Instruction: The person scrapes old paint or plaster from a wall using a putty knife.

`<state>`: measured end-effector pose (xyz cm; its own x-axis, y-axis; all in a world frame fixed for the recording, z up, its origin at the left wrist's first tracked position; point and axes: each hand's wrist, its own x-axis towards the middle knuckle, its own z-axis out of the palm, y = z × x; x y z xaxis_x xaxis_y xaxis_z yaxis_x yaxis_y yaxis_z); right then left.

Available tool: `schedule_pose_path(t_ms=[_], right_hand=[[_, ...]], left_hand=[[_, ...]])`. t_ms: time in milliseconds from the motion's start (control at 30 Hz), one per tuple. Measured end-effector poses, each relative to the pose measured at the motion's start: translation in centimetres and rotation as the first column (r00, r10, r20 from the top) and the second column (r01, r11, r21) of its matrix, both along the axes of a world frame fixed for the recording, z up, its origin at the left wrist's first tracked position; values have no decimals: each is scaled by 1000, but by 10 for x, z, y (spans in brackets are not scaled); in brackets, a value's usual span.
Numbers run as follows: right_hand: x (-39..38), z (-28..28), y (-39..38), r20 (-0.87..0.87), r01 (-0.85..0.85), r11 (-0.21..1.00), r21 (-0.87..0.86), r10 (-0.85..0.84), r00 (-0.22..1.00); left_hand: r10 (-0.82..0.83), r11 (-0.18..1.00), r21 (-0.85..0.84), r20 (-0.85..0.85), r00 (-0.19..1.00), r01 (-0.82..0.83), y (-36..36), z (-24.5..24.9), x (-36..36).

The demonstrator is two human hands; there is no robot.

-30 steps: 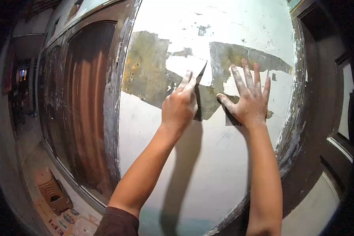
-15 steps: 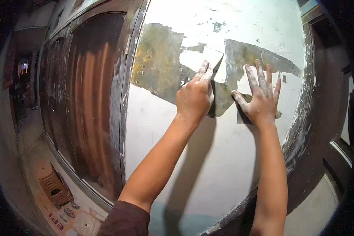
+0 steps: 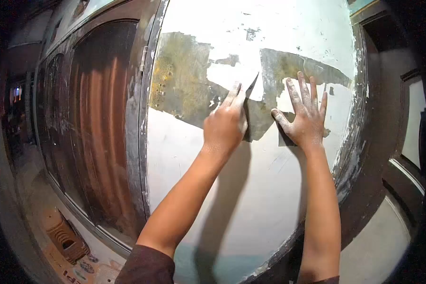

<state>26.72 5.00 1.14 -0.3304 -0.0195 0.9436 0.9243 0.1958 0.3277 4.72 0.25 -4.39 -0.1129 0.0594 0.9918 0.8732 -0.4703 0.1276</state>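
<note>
My left hand [image 3: 225, 124] is closed on a flat scraper [image 3: 245, 81], its first fingers stretched along the pale blade. The blade lies against the wall [image 3: 189, 156], and its dark edge or shadow slants up to the right. The handle is hidden by my hand. My right hand [image 3: 306, 118] rests on the wall to the right, fingers spread, with nothing in it. White dust coats the fingers of both hands. Around them, a grey-green bare patch [image 3: 182, 80] with ragged edges shows between areas of white paint.
On the left stands a dark wooden door frame [image 3: 136, 118] with a brown curtained panel [image 3: 104, 128]. A brown plastic stool [image 3: 66, 236] is on the floor at lower left. To the right, chipped paint edges the wall beside a dark door [image 3: 388, 156].
My left hand and the scraper have moved slightly down along the wall. My right hand keeps its place. The whole view has shifted a little, so the wall appears farther left.
</note>
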Motion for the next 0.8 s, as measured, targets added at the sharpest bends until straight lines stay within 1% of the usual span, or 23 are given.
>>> schedule_pose_path(t_ms=[67,100,167,200,233,300,333,367,433,467,567,600,633,700,733,800], right_hand=[[-1,-1,-1,-8,2,1000,-8,-2,1000],[-2,-1,-2,-12,1,1000,-7,-1,1000],[-3,0,-4,-15,18,999,-36,-19,1000],[-2,0,-2,2,19,1000,-19,-19,1000],[-2,1,-1,0,22,1000,-18,-22,1000],[-2,-2,-3,-6,2,1000,-21,-2,1000],[-2,-2,-3,-24,29,998,-49,-31,999],[-2,-3,-4,-23,31,998,-49,-32,999],[-3,-2,-5,-25,36,998,-57,-37,999],[-2,-3,-3,-18,29,999,-40,-30,999],[-4,-2,-9,-26,27,996,-87,-29,999],[-4,-2,-9,-23,28,996,-85,-30,999],[-4,-2,-8,-19,35,996,-82,-36,999],[-3,-3,-7,-22,38,996,-80,-40,999],[-3,-3,-7,-19,24,997,-71,-25,1000],[-1,-3,-4,-4,1,999,-46,-1,1000]], left_hand=[[-26,999,20,-30,999,26,6,-17,-7],[-25,999,22,-34,999,25,1,-11,-8],[-25,999,-47,0,1000,25,-8,9,-8],[5,999,39,0,1000,-5,-3,18,-10],[1,999,41,-2,1000,-1,-1,18,-12],[14,1000,-9,-4,1000,-14,-2,14,-16],[-18,996,-88,-10,1000,17,-10,3,-20],[-20,996,-88,-9,1000,19,-13,-13,-23],[-13,999,-45,-11,1000,13,-7,-38,-31],[-21,1000,-2,-18,1000,21,-4,-42,-35],[-1,999,42,-7,1000,2,0,-14,-36],[-26,997,69,-2,1000,26,2,-9,-36],[-27,997,70,-1,1000,27,0,-11,-35],[-21,1000,-23,20,1000,22,-7,-22,-35],[-20,1000,-10,6,1000,20,-3,-33,-39],[-7,1000,8,-7,1000,7,1,-31,-44]])
